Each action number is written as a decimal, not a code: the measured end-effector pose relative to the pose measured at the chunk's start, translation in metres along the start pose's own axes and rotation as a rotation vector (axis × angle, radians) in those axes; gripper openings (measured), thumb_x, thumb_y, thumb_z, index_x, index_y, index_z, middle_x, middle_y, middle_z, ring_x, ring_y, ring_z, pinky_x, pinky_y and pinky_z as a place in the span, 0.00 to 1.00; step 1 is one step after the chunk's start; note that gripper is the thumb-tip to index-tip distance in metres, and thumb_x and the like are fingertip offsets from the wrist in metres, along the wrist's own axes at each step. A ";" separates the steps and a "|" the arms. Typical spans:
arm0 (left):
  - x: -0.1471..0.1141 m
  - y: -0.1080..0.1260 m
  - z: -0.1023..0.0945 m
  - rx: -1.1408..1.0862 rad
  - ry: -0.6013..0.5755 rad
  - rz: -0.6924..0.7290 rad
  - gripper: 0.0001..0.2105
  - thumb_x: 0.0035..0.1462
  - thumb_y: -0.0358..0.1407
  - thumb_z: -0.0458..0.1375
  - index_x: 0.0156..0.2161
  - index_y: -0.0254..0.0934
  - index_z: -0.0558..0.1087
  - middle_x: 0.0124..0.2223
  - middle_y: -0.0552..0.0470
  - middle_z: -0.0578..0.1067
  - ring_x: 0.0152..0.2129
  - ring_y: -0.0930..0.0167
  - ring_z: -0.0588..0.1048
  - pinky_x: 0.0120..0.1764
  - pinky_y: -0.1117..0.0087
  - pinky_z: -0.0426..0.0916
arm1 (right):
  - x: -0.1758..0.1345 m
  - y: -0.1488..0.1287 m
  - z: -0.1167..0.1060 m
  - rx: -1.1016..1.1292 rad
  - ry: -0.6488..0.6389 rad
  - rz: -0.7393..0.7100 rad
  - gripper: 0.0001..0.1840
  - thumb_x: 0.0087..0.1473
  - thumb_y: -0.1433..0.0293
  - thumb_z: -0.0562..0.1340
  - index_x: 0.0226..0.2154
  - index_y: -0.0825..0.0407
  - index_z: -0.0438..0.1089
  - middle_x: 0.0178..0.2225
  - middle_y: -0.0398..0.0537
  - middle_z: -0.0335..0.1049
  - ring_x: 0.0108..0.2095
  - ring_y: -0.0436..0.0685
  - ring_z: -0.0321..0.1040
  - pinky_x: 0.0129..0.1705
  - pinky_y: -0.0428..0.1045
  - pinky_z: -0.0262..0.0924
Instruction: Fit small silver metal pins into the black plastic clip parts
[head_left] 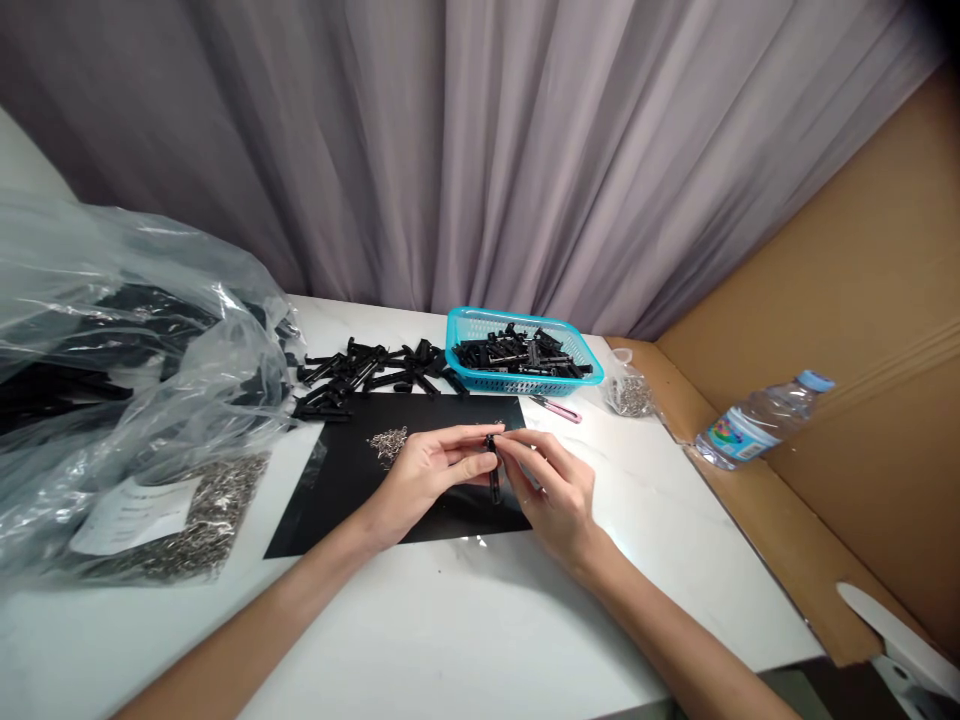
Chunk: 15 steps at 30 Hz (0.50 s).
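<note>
Between the thumb and fingers of my left hand (431,470) is a narrow black plastic part (494,485), its length pointing toward me. My right hand (555,490) has its fingertips pinched together at the far end of that part; whatever they hold there is too small to make out. Both hands are over a black mat (352,500). A little heap of small silvery metal pieces (388,446) lies on the mat, just beyond my left hand.
Loose black parts (367,368) lie beside a blue basket (525,382) full of similar ones. Pink-handled snips (556,409) and a small bag of metal pieces (628,393) are to the right. Large clear bags (217,370) crowd the left; a water bottle (765,420) leans on cardboard (847,300).
</note>
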<state>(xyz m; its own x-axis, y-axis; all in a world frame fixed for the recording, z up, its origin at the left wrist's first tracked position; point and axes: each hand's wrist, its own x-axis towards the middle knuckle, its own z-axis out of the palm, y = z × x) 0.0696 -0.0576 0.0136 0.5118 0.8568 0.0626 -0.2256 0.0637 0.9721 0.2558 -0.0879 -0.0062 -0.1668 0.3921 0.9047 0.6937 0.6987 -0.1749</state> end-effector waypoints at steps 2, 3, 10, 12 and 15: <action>0.000 -0.001 0.000 -0.002 -0.001 -0.004 0.21 0.56 0.38 0.71 0.55 0.40 0.80 0.54 0.44 0.82 0.49 0.61 0.81 0.49 0.62 0.79 | -0.002 0.000 0.000 0.015 0.002 -0.011 0.17 0.63 0.81 0.62 0.50 0.50 0.77 0.42 0.52 0.81 0.39 0.54 0.81 0.39 0.47 0.76; 0.000 -0.001 0.000 -0.005 -0.001 -0.003 0.21 0.56 0.38 0.71 0.55 0.40 0.80 0.54 0.44 0.82 0.48 0.61 0.81 0.49 0.61 0.79 | -0.003 0.000 0.000 0.020 0.006 -0.018 0.17 0.63 0.81 0.63 0.51 0.50 0.76 0.43 0.53 0.81 0.38 0.54 0.81 0.39 0.46 0.76; -0.001 0.000 0.004 -0.033 0.002 0.005 0.21 0.56 0.38 0.71 0.54 0.38 0.80 0.52 0.42 0.83 0.46 0.61 0.81 0.49 0.58 0.78 | -0.007 0.002 -0.002 0.010 0.009 -0.054 0.21 0.64 0.80 0.62 0.57 0.50 0.74 0.46 0.54 0.81 0.38 0.54 0.81 0.37 0.46 0.75; -0.001 0.000 0.004 -0.054 -0.006 -0.002 0.21 0.56 0.38 0.71 0.55 0.39 0.80 0.51 0.43 0.83 0.42 0.64 0.81 0.48 0.59 0.78 | -0.005 0.002 -0.003 -0.003 0.013 -0.052 0.18 0.64 0.80 0.63 0.54 0.50 0.76 0.44 0.54 0.82 0.37 0.54 0.81 0.37 0.46 0.75; 0.000 0.001 0.003 -0.068 -0.009 -0.008 0.21 0.55 0.37 0.72 0.55 0.39 0.80 0.50 0.45 0.83 0.38 0.68 0.81 0.47 0.63 0.78 | 0.001 -0.001 -0.003 -0.003 0.014 -0.007 0.13 0.64 0.79 0.64 0.47 0.50 0.77 0.41 0.51 0.82 0.36 0.53 0.81 0.36 0.46 0.74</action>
<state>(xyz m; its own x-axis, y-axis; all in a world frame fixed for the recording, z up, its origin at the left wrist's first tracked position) 0.0721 -0.0596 0.0153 0.5216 0.8512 0.0572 -0.2773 0.1058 0.9549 0.2575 -0.0897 -0.0038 -0.1620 0.3783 0.9114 0.6943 0.7000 -0.1671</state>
